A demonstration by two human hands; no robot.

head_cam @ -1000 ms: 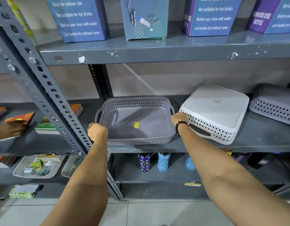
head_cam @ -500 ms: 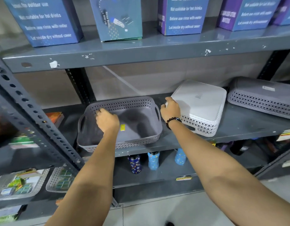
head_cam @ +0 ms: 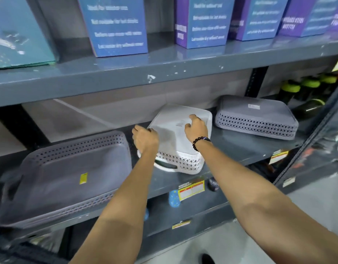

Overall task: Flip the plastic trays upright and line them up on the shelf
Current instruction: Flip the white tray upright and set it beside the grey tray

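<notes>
A grey perforated tray [head_cam: 69, 174] stands upright at the left of the grey shelf [head_cam: 231, 145], a yellow sticker inside it. In the middle a white tray [head_cam: 172, 134] lies upside down, its front handle over the shelf edge. My left hand [head_cam: 145, 138] grips the white tray's left edge. My right hand [head_cam: 195, 126], with a dark bead bracelet at the wrist, rests on its upturned bottom with fingers curled at the far right side. A second grey tray [head_cam: 257, 117] lies upside down further right.
Blue and purple boxes [head_cam: 200, 21] stand on the shelf above. Green-capped bottles [head_cam: 307, 88] sit at the far right. Small bottles [head_cam: 174, 198] and price labels are on the shelf below. A dark upright post [head_cam: 256, 80] stands behind the trays.
Both hands left the upright grey tray and moved right onto the upside-down white tray. The view has shifted to the right.
</notes>
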